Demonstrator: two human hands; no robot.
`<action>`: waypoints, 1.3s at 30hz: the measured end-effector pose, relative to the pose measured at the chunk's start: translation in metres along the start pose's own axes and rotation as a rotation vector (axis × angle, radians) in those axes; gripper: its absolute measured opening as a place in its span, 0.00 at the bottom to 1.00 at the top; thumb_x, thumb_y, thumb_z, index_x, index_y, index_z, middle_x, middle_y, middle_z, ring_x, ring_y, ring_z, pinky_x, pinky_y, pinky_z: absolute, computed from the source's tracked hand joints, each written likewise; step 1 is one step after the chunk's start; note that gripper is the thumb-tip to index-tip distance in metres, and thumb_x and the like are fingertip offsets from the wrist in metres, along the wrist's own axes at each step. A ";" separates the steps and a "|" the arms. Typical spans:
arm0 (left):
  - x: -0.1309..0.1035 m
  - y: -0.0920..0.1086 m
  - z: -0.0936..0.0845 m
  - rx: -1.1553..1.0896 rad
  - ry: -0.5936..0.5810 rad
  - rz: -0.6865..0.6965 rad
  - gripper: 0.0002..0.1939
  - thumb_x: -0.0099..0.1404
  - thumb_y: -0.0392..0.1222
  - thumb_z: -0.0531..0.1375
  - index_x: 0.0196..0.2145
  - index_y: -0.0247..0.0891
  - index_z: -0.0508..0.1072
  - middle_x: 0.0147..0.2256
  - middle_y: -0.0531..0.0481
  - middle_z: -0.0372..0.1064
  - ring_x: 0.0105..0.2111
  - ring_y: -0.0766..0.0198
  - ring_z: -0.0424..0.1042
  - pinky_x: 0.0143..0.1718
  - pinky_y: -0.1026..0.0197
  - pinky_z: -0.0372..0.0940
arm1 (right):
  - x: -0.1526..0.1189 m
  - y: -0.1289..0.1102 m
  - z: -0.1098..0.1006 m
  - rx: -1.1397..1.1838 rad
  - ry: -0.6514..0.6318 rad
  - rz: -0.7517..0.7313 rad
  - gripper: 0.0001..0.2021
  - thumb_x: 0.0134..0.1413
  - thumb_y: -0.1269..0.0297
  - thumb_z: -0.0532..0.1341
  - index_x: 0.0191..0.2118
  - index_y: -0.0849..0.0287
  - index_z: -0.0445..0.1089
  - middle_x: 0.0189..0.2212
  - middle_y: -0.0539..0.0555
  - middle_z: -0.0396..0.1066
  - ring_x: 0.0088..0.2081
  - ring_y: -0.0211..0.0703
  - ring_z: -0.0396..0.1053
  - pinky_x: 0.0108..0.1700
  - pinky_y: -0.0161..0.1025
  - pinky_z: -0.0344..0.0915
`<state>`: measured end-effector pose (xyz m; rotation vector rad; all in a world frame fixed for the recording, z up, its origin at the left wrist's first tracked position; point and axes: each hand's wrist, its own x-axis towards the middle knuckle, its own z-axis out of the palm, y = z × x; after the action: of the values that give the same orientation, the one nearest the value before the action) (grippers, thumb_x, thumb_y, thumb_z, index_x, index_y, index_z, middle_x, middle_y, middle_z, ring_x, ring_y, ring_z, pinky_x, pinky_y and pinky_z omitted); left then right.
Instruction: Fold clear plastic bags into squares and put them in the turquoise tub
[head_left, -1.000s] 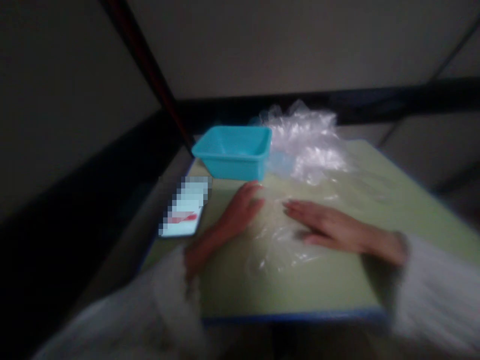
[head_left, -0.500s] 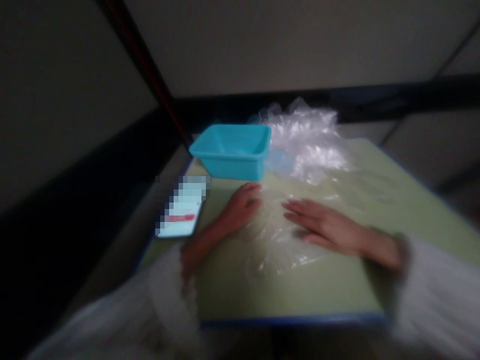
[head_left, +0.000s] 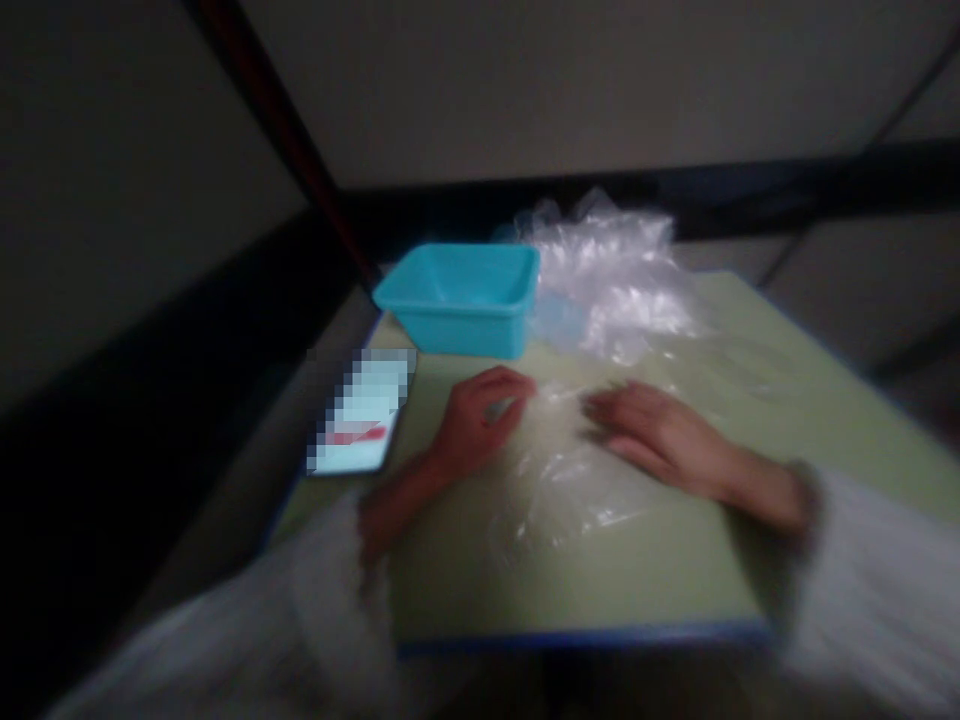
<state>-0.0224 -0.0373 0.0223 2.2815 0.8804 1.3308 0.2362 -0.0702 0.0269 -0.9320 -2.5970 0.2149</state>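
A clear plastic bag (head_left: 559,470) lies flat on the pale green table (head_left: 600,570) in front of me. My left hand (head_left: 472,425) has its fingers curled and pinches the bag's far left corner. The fingers of my right hand (head_left: 652,435) are bent and grip the bag's far right edge. Both hands sit close together near the middle of the table. The picture is blurred, so the bag's outline is hard to follow.
A turquoise plastic tub (head_left: 461,295) stands at the far left of the table. A heap of crumpled clear plastic bags (head_left: 611,280) lies beside it on the right. A phone (head_left: 358,425) with a lit screen rests at the table's left edge.
Both hands lay flat and spread on the bag before. Now their fingers have curled and taken hold of its far edge.
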 end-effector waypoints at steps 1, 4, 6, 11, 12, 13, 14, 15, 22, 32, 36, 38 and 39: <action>0.000 0.002 0.000 -0.005 -0.009 0.019 0.06 0.61 0.32 0.57 0.31 0.35 0.75 0.34 0.46 0.75 0.35 0.63 0.74 0.39 0.61 0.68 | 0.000 0.000 -0.001 0.007 0.013 0.016 0.20 0.64 0.55 0.48 0.51 0.62 0.66 0.48 0.63 0.70 0.50 0.52 0.67 0.54 0.57 0.60; -0.001 0.007 0.000 -0.016 -0.039 0.068 0.06 0.61 0.32 0.57 0.31 0.34 0.75 0.32 0.45 0.74 0.33 0.64 0.74 0.37 0.61 0.69 | 0.001 -0.001 -0.002 0.031 0.040 0.061 0.19 0.64 0.54 0.48 0.50 0.62 0.65 0.45 0.63 0.70 0.46 0.52 0.68 0.51 0.56 0.62; -0.002 0.008 0.000 -0.030 -0.065 0.099 0.06 0.60 0.32 0.57 0.31 0.35 0.75 0.31 0.46 0.74 0.32 0.64 0.73 0.35 0.61 0.68 | 0.001 -0.002 -0.002 0.051 0.050 0.077 0.20 0.64 0.53 0.48 0.50 0.62 0.64 0.44 0.63 0.70 0.46 0.53 0.68 0.49 0.56 0.64; -0.005 0.008 0.002 -0.102 -0.136 0.151 0.06 0.58 0.33 0.56 0.34 0.35 0.72 0.32 0.46 0.72 0.33 0.63 0.72 0.37 0.60 0.68 | 0.002 -0.002 0.001 0.096 0.084 0.057 0.24 0.62 0.50 0.49 0.56 0.62 0.58 0.52 0.64 0.65 0.52 0.55 0.64 0.54 0.59 0.59; -0.006 0.008 0.002 -0.125 -0.144 0.140 0.06 0.58 0.34 0.57 0.35 0.34 0.71 0.32 0.46 0.72 0.34 0.62 0.72 0.38 0.60 0.67 | 0.002 -0.001 0.002 0.097 0.081 0.049 0.25 0.62 0.49 0.49 0.57 0.62 0.56 0.54 0.65 0.64 0.54 0.55 0.63 0.56 0.60 0.56; -0.007 0.008 0.003 -0.147 -0.145 0.124 0.07 0.58 0.35 0.57 0.36 0.35 0.70 0.33 0.46 0.72 0.36 0.62 0.72 0.39 0.59 0.67 | 0.002 0.000 0.002 0.093 0.073 0.040 0.25 0.62 0.49 0.50 0.58 0.61 0.55 0.55 0.64 0.63 0.56 0.55 0.61 0.57 0.61 0.53; -0.007 0.008 0.004 -0.162 -0.145 0.104 0.07 0.58 0.35 0.57 0.36 0.35 0.68 0.33 0.46 0.71 0.37 0.62 0.72 0.40 0.59 0.66 | 0.002 0.000 0.003 0.085 0.061 0.031 0.26 0.62 0.49 0.50 0.58 0.61 0.55 0.56 0.64 0.63 0.57 0.55 0.60 0.59 0.62 0.50; -0.008 0.009 0.005 -0.162 -0.144 0.080 0.07 0.58 0.36 0.57 0.36 0.35 0.68 0.33 0.46 0.71 0.37 0.62 0.72 0.41 0.59 0.66 | 0.002 0.001 0.004 0.075 0.047 0.023 0.26 0.62 0.49 0.49 0.58 0.61 0.55 0.56 0.64 0.62 0.58 0.55 0.58 0.60 0.63 0.47; -0.006 0.011 0.006 0.098 -0.282 -0.035 0.12 0.63 0.39 0.53 0.43 0.36 0.69 0.44 0.42 0.71 0.46 0.58 0.70 0.50 0.55 0.63 | 0.002 0.003 0.005 0.024 -0.001 0.015 0.25 0.62 0.49 0.48 0.57 0.62 0.55 0.54 0.65 0.64 0.58 0.56 0.58 0.61 0.63 0.44; -0.011 0.009 0.009 0.382 -0.718 0.106 0.29 0.68 0.42 0.48 0.63 0.30 0.48 0.64 0.39 0.45 0.65 0.58 0.42 0.64 0.50 0.39 | 0.003 0.005 0.006 0.034 -0.012 0.006 0.26 0.62 0.49 0.49 0.57 0.63 0.55 0.53 0.65 0.65 0.58 0.55 0.59 0.61 0.63 0.44; -0.014 0.005 0.010 0.398 -0.740 0.132 0.29 0.69 0.43 0.48 0.63 0.30 0.47 0.65 0.39 0.43 0.66 0.59 0.39 0.65 0.51 0.38 | 0.003 0.005 0.007 0.026 -0.018 0.004 0.28 0.62 0.49 0.49 0.60 0.64 0.52 0.57 0.65 0.61 0.61 0.55 0.54 0.62 0.62 0.43; -0.015 0.003 0.010 0.395 -0.738 0.137 0.29 0.69 0.45 0.47 0.64 0.31 0.46 0.65 0.39 0.42 0.66 0.59 0.38 0.65 0.51 0.38 | 0.003 0.005 0.008 0.015 -0.017 -0.002 0.28 0.62 0.49 0.50 0.61 0.63 0.51 0.59 0.65 0.59 0.62 0.55 0.52 0.62 0.63 0.44; -0.016 0.003 0.010 0.395 -0.738 0.137 0.29 0.69 0.45 0.47 0.64 0.31 0.46 0.65 0.39 0.42 0.66 0.58 0.38 0.64 0.51 0.38 | 0.003 0.005 0.008 0.009 -0.017 -0.005 0.29 0.62 0.49 0.50 0.61 0.62 0.50 0.59 0.65 0.59 0.62 0.55 0.52 0.61 0.63 0.45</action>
<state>-0.0184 -0.0499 0.0087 2.8530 0.7631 0.2747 0.2340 -0.0645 0.0186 -0.9247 -2.6113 0.2348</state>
